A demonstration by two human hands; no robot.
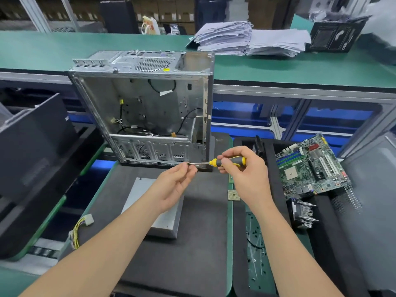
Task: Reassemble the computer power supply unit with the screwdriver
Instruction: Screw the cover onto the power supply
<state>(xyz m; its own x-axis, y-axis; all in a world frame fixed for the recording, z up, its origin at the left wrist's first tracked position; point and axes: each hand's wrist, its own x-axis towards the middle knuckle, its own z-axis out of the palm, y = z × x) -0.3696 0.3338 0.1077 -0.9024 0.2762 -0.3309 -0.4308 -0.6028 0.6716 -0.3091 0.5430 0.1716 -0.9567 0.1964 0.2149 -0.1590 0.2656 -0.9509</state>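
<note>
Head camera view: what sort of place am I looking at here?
Probably a computer repair or assembly workshop: a stripped computer case stands upright, a bare motherboard lies to its right, and the right hand holds a screwdriver.

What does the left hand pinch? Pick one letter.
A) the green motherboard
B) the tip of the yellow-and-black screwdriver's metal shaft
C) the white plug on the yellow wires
B: the left hand pinches the shaft tip of the yellow-and-black screwdriver; the right hand grips its handle.
</note>
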